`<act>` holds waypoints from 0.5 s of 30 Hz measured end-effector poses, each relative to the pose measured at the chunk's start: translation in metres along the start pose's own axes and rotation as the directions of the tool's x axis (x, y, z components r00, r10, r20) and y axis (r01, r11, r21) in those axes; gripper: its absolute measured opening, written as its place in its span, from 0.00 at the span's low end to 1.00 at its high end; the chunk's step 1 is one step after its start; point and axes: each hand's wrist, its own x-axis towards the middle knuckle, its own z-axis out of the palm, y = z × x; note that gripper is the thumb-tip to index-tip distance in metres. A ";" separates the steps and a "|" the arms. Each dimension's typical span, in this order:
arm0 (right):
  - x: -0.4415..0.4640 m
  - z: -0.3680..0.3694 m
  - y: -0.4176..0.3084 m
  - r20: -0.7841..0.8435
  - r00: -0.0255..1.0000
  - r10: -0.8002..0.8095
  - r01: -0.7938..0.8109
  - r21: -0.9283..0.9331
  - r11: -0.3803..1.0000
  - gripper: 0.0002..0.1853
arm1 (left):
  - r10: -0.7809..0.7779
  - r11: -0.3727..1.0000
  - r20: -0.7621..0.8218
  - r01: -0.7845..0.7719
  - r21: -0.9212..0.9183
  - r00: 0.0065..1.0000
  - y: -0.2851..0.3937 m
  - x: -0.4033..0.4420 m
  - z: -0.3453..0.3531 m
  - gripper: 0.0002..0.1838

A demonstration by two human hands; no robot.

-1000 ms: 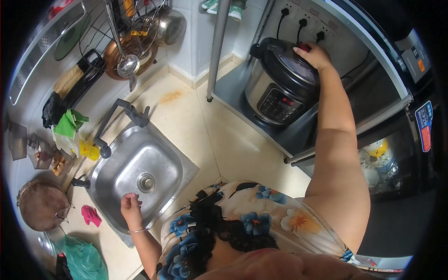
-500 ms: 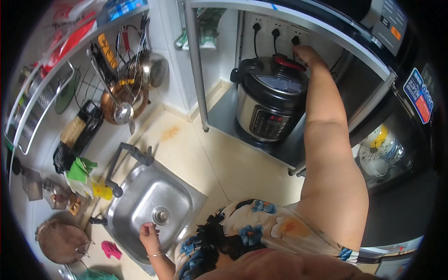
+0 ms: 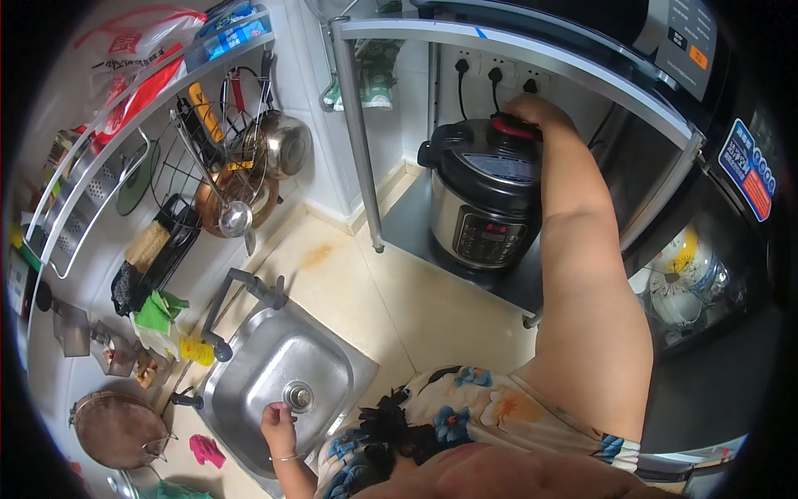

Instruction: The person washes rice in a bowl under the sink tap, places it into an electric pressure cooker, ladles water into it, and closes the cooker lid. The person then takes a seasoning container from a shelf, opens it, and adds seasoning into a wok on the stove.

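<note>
The cooker [image 3: 485, 195] stands upright on the dark shelf [image 3: 407, 218] of a metal rack [image 3: 363, 158], below the wall sockets [image 3: 501, 73]. Its long axis runs from base to lid, tilting slightly in this wide view. The control panel [image 3: 491, 239] faces out toward the person, down the view, and a black side grip [image 3: 426, 154] sticks out at picture left. The red handle [image 3: 515, 127] on the lid lies crosswise.

The right hand [image 3: 532, 110] is at the rear of the red handle, below the plugs [image 3: 496, 76]. Its fingers are partly hidden, so whether they grip or merely touch cannot be told. The left hand [image 3: 279, 420] hovers over the sink [image 3: 291, 366] near the drain [image 3: 298, 397], fingers loosely curled in, with nothing seen in them.

The panel shows lit red characters, too small to read. A pale blue label [image 3: 499, 168] on the lid carries fine, illegible print. A blue and red sticker [image 3: 747, 170] on the black appliance at picture right bears white Chinese characters, not clear enough to read. The red and clear bag [image 3: 125, 46] at upper left shows Chinese characters, also unclear.
</note>
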 end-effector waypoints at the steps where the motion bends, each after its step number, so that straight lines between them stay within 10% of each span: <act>1: 0.013 0.003 0.005 0.006 1.000 0.000 0.000 -0.006 1.000 0.22 | -0.005 1.000 0.008 0.005 -0.002 1.000 -0.001 -0.002 0.001 0.04; 3: 0.047 0.011 0.024 0.016 0.973 -0.230 0.224 -0.304 0.926 0.19 | -0.028 1.000 -0.003 0.028 0.004 1.000 -0.007 -0.006 0.000 0.04; 10: 0.058 0.013 0.034 0.054 0.936 -0.349 0.342 -0.380 0.859 0.19 | -0.048 0.996 -0.059 0.052 0.066 0.997 -0.017 -0.006 -0.012 0.04; 13: 0.050 0.012 0.040 -0.004 0.971 -0.239 0.235 -0.176 0.956 0.19 | -0.043 0.999 -0.038 0.043 0.013 0.998 -0.016 -0.001 -0.009 0.04; 15: 0.047 0.009 0.052 -0.321 0.947 0.011 -0.026 -0.042 0.999 0.21 | -0.049 0.999 -0.017 0.049 0.021 0.999 -0.011 0.000 -0.006 0.04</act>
